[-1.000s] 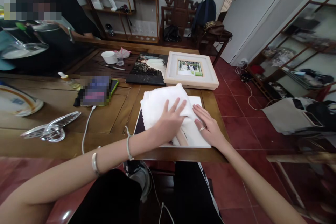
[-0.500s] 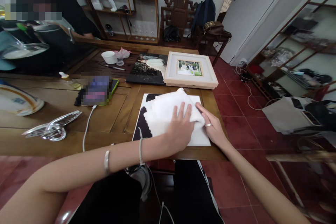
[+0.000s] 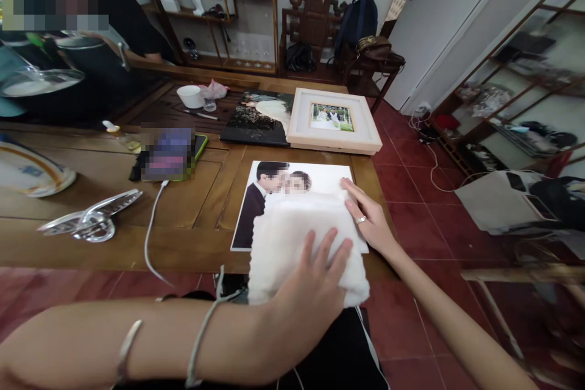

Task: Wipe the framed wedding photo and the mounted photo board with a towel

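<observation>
On the near right part of the table lies a white-edged photo print point(image 3: 247, 219) of two people in close embrace. A white fluffy cloth point(image 3: 283, 237) covers its lower middle and hangs past the near table edge. My left hand point(image 3: 315, 280) rests flat on the cloth, fingers spread; its thumb is hidden. Along the print's right edge, my right hand point(image 3: 368, 219) lies with fingers stretched out, touching the border. It wears a ring.
Behind the print are a framed photo point(image 3: 299, 125) and a dark photo panel point(image 3: 247, 128). To the left lie a phone point(image 3: 169, 155) with a white cable point(image 3: 148, 237), a clear hair claw point(image 3: 95, 216) and a small bottle point(image 3: 121, 137). Another person point(image 3: 132, 18) is at the far left.
My left hand has slid the cloth toward me, uncovering the upper part of the photo print. My right hand stays at the print's right edge.
</observation>
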Demonstrator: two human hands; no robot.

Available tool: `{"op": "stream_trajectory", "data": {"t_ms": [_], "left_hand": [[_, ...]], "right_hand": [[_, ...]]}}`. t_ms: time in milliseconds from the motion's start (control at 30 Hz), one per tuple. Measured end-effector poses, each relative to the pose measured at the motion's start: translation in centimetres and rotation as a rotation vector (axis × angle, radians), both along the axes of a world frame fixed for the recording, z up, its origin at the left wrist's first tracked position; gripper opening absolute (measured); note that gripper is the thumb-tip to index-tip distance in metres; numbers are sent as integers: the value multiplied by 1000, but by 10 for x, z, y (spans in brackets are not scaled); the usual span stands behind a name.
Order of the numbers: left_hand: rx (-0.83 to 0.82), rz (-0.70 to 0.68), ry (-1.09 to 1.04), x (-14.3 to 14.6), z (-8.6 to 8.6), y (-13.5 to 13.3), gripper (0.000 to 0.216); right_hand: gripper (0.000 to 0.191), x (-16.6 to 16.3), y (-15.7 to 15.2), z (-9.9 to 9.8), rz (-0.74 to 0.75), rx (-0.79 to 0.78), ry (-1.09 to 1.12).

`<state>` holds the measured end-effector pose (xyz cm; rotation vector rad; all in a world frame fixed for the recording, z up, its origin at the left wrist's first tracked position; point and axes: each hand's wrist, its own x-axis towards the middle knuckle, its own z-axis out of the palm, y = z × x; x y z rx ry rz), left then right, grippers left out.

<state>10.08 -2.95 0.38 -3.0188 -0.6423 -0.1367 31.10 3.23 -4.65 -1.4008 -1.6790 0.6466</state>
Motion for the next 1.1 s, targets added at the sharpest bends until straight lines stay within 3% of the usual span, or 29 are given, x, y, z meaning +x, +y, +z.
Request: {"op": "stream_trajectory", "data": {"t_ms": [167,367,500,600,800,900,1000,1100], "left_hand": [[-178,50,7,-39,5,14,32],[-228,259,37,-68,3,104,52],[-146,210,-32,-83,-6,150,45],[-176,195,-18,-88,-4,139,51],[-318,136,106,-94,-1,48,49],[-332,101,116,-92,-5,24,41],[-288,119,81,-86,-3,39,49],[-197,167,44,-75,0,85,59]], "right_hand": [[43,-3,3,-1,42,68,-180],[46,-4,3,-5,43,93,-224],[46,-4,2,-5,44,94,-218],[45,-6,2,-3,24,95,-232],[45,-7,3,-4,2,97,-245],[45,-6,3,-5,10,96,-247],[46,-5,3,-5,17,101,-252],[46,-5,3,-4,31,108,-258]]}}
